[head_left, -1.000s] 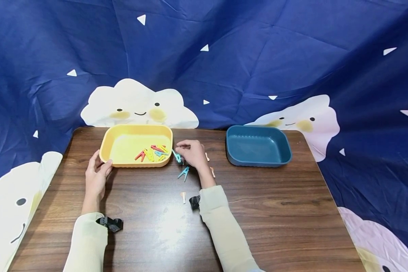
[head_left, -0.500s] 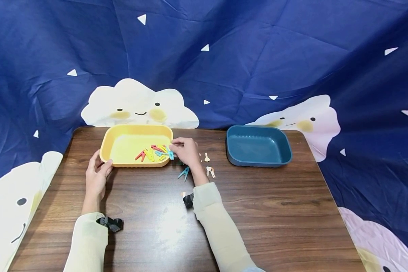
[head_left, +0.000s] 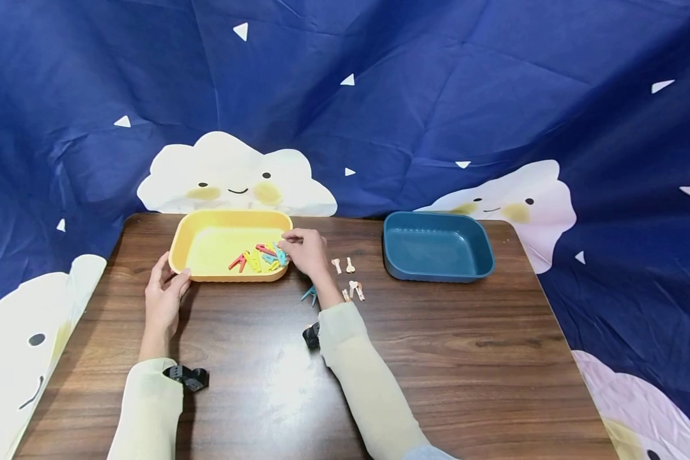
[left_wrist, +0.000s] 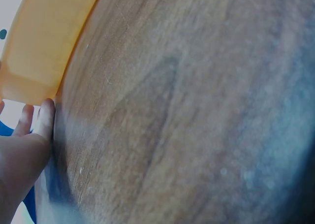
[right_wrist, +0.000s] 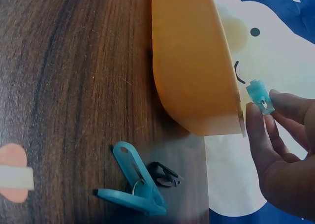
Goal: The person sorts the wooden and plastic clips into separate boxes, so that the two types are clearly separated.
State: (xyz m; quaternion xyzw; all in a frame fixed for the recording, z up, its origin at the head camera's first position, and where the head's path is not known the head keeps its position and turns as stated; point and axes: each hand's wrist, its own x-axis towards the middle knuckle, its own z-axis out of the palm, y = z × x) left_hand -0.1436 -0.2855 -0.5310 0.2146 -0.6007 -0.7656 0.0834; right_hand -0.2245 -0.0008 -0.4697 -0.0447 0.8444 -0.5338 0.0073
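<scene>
Turquoise plastic clip (right_wrist: 259, 97) with a glint of metal, pinched in the right hand (head_left: 307, 252) at the right end of a yellow tray (head_left: 224, 279), left of mid-frame, while the left hand's (head_left: 165, 297) loosely extended fingers touch its lower-left corner.

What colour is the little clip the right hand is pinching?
The clip in the right hand is turquoise; the right wrist view shows it best.

wrist views: cropped hands (left_wrist: 22, 157) (right_wrist: 290, 172), cropped tray (right_wrist: 192, 56)
</scene>
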